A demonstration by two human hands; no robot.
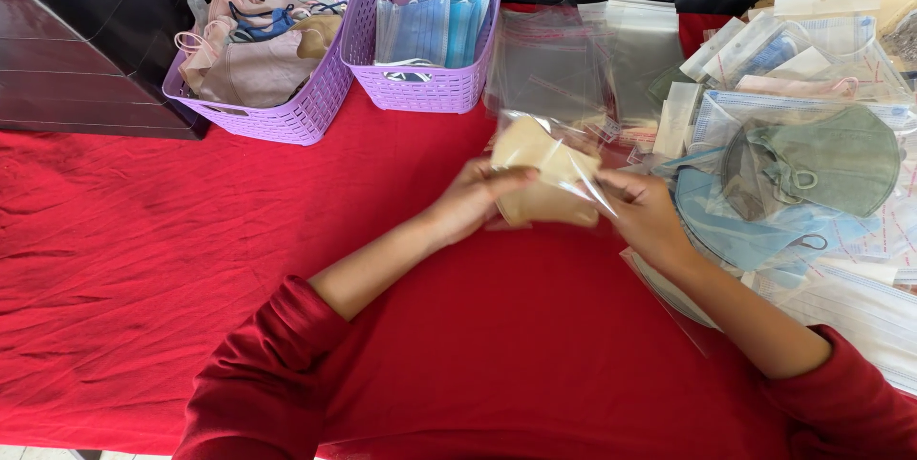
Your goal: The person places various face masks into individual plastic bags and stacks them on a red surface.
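**Both hands on a beige mask in its clear bag**

I see my left hand (475, 197) clamped on the left edge of a beige face mask (540, 173), thumb on top. My right hand (642, 214) pinches the clear plastic bag (585, 183) around the mask's right end. The mask sits just above the red tablecloth (191, 231), mid-table. Behind it lies a stack of empty clear bags (554, 64). Two purple baskets (315, 106) hold loose masks. Bagged masks (812, 164) pile up just beside my right hand.

Bright even daylight, soft shadows, sharp
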